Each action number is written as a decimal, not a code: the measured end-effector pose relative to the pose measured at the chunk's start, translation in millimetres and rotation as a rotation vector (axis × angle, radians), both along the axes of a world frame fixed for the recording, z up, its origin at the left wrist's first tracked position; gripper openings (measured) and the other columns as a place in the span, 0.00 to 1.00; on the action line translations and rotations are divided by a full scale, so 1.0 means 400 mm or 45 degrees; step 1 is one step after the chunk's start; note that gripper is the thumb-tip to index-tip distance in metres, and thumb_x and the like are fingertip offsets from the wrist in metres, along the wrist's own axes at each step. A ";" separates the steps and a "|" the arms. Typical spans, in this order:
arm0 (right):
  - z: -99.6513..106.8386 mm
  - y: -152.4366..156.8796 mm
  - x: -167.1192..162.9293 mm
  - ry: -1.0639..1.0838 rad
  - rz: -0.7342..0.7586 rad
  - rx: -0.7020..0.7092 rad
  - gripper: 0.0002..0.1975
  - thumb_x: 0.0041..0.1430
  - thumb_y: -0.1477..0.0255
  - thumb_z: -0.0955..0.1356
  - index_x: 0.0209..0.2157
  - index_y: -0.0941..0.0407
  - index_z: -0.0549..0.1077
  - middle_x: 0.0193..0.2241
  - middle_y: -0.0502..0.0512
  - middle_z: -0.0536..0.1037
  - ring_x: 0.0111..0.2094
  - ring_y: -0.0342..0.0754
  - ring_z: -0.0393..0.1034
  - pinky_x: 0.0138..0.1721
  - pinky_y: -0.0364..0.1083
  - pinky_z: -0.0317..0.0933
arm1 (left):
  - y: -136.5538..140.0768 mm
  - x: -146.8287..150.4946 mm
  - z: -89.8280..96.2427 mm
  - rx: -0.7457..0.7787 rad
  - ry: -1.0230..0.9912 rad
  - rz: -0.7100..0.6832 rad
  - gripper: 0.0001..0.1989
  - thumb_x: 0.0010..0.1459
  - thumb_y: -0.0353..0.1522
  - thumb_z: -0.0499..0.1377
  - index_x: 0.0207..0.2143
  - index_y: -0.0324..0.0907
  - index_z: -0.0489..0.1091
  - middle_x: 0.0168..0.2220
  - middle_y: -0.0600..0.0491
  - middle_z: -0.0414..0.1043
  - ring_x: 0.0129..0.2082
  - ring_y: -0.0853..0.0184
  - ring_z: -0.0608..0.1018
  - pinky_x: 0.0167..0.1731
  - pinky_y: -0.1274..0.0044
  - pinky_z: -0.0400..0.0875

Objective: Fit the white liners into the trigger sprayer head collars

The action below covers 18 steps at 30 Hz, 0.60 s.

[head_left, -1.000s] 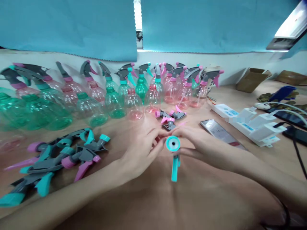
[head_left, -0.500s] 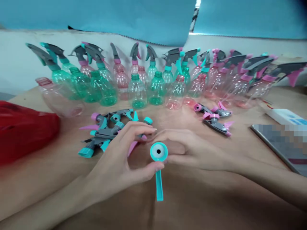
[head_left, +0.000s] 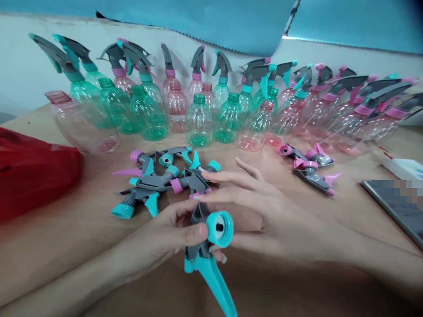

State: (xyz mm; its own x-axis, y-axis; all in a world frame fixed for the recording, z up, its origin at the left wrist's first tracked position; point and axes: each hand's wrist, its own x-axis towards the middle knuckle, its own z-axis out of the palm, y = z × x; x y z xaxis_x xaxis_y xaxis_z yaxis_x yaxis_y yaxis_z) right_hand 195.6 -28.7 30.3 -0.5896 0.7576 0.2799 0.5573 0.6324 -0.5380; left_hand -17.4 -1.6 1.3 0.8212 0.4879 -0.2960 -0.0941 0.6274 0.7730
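Observation:
My left hand [head_left: 165,242] grips a grey and turquoise trigger spray head [head_left: 205,266], thumb pressed beside its turquoise collar. The collar's open end faces me, showing a white inside with a dark hole, and the trigger points down toward me. Fingers spread and stretched out, my right hand [head_left: 267,211] is close on the right; its lower fingers pass behind the spray head, and I cannot tell if they touch it. Just beyond both hands lies a pile of loose spray heads [head_left: 155,181] with turquoise and pink collars.
Pink and green bottles [head_left: 198,121] line the back, many topped with spray heads, several open-necked. One pink bottle [head_left: 82,127] leans at the left near a red bag [head_left: 36,176]. Pink-collared spray heads [head_left: 310,174] and a dark flat device [head_left: 393,211] lie at the right.
The spray head has turned, so its grey body and trigger show from the side. My right hand's fingers have opened out from around it, while my left hand keeps hold.

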 end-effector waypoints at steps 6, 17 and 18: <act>0.056 -0.021 0.021 0.102 -0.075 -0.152 0.24 0.53 0.59 0.71 0.51 0.48 0.68 0.50 0.51 0.71 0.54 0.50 0.63 0.54 0.48 0.62 | 0.007 -0.001 -0.027 0.026 0.001 0.052 0.10 0.52 0.38 0.66 0.37 0.46 0.73 0.37 0.53 0.75 0.40 0.65 0.79 0.46 0.70 0.72; 0.001 -0.026 -0.014 0.382 -0.066 -0.441 0.17 0.58 0.71 0.69 0.48 0.50 0.65 0.48 0.49 0.73 0.51 0.48 0.67 0.52 0.49 0.64 | -0.002 0.005 -0.036 0.015 0.017 0.073 0.10 0.51 0.37 0.67 0.36 0.46 0.74 0.33 0.54 0.74 0.38 0.67 0.77 0.44 0.73 0.72; -0.001 -0.026 -0.014 0.404 -0.058 -0.493 0.17 0.58 0.71 0.69 0.48 0.50 0.65 0.48 0.49 0.73 0.51 0.47 0.67 0.53 0.49 0.64 | -0.002 0.005 -0.035 0.008 0.010 0.065 0.10 0.50 0.37 0.67 0.36 0.47 0.75 0.33 0.55 0.74 0.37 0.68 0.77 0.44 0.74 0.72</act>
State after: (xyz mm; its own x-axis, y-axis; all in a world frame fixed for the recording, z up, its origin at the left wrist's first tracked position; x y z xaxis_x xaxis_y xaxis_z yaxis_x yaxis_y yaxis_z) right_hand 189.8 -39.1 30.1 -0.4850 0.8643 0.1331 0.3504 0.3315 -0.8760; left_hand -15.3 -2.5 -12.8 0.7930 0.5308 -0.2991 -0.1199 0.6173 0.7775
